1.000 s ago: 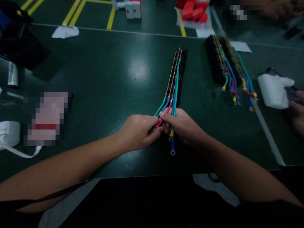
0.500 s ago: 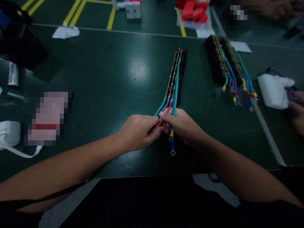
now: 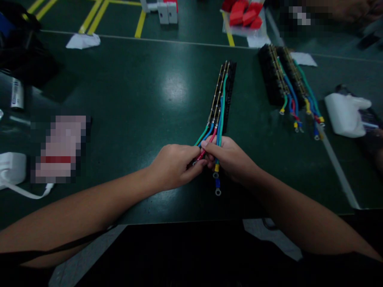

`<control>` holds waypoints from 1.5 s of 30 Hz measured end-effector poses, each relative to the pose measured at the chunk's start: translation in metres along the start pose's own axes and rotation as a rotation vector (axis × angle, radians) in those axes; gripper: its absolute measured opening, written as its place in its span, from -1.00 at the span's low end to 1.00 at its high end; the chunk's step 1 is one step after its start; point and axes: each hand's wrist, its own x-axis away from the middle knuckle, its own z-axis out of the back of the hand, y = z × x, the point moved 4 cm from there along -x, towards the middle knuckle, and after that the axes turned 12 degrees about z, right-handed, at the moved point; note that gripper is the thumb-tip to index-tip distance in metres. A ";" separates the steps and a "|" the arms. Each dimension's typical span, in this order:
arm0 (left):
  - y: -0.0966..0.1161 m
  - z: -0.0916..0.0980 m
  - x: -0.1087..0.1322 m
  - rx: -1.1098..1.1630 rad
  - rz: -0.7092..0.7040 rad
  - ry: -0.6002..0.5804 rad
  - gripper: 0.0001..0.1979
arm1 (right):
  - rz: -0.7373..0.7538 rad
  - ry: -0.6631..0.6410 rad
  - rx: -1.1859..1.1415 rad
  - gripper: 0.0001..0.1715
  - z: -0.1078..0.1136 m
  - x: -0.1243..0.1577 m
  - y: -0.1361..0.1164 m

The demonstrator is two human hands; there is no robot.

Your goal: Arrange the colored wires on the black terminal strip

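Observation:
A long black block with brass strips (image 3: 219, 89) lies on the dark green table, its coloured wires running toward me. My left hand (image 3: 179, 165) is closed around the left-hand wires, a green and a blue one, beside the red wire (image 3: 213, 137). Thumb and fingers of my right hand (image 3: 231, 157) pinch the wire bundle close by, the hands almost touching. Below my right fingers hang two ring terminals, one with a yellow sleeve (image 3: 216, 168) and one with a blue sleeve (image 3: 218, 183). My fingers hide part of the wires.
Two similar wired blocks (image 3: 271, 75) lie at right, near a white bottle-like object (image 3: 344, 113). A blurred-out phone (image 3: 61, 149) with a white cable and charger (image 3: 13, 169) is at left. Red parts in a bag (image 3: 245, 16) sit at the back. Another person's hand (image 3: 347, 12) shows top right.
My hands and the block hold still. At the right edge, another person's hand has drawn back from the white object.

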 end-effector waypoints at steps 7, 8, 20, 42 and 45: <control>-0.001 -0.001 0.000 -0.004 0.006 -0.004 -0.76 | 0.001 -0.006 -0.011 -0.71 0.000 -0.001 0.001; -0.001 -0.001 0.000 -0.004 0.004 -0.005 -0.76 | 0.002 -0.007 -0.012 -0.70 0.000 -0.001 0.001; 0.000 0.000 0.000 0.007 -0.010 0.000 -0.78 | 0.022 -0.016 -0.024 -0.76 -0.002 0.000 0.000; 0.000 -0.001 0.001 -0.001 -0.021 0.024 -0.76 | 0.002 -0.009 -0.003 -0.76 -0.001 0.000 -0.002; -0.001 -0.002 0.000 0.004 -0.016 0.023 -0.76 | 0.001 -0.017 -0.011 -0.76 -0.002 0.000 -0.002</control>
